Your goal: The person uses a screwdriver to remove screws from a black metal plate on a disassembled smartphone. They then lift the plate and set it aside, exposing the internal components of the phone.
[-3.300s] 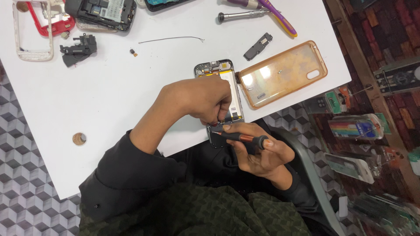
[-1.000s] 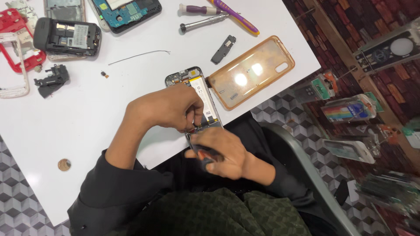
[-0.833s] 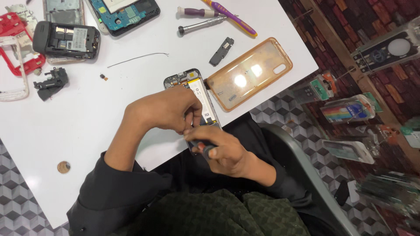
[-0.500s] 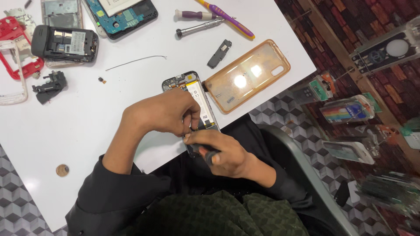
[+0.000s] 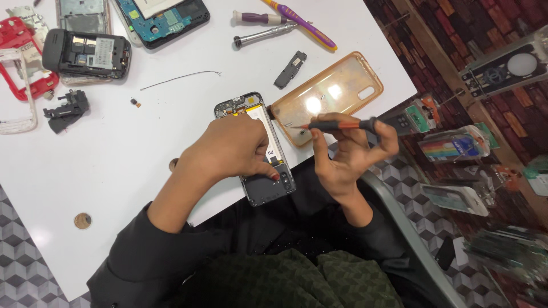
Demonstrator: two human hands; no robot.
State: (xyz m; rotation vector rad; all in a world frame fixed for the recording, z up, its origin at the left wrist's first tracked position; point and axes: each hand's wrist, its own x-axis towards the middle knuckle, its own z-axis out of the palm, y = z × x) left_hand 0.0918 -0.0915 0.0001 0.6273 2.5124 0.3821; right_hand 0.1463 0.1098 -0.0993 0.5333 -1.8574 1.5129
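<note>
Head view: opened phone [image 5: 258, 171] lies at the table edge under the left hand [image 5: 231, 149], fingertips pinching inside it. Right hand [image 5: 342, 155], gripping a screwdriver [image 5: 337, 123], has lifted away beside an amber case [image 5: 328, 97], suggesting unscrewing paused.

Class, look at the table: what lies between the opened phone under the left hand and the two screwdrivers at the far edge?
In the head view, between the opened phone and the screwdrivers lies a small dark part; otherwise bare white table.

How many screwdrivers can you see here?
3. One screwdriver is held in the right hand; a purple-handled one and a steel-grey one lie at the table's far edge. Others may lie out of view.
</note>
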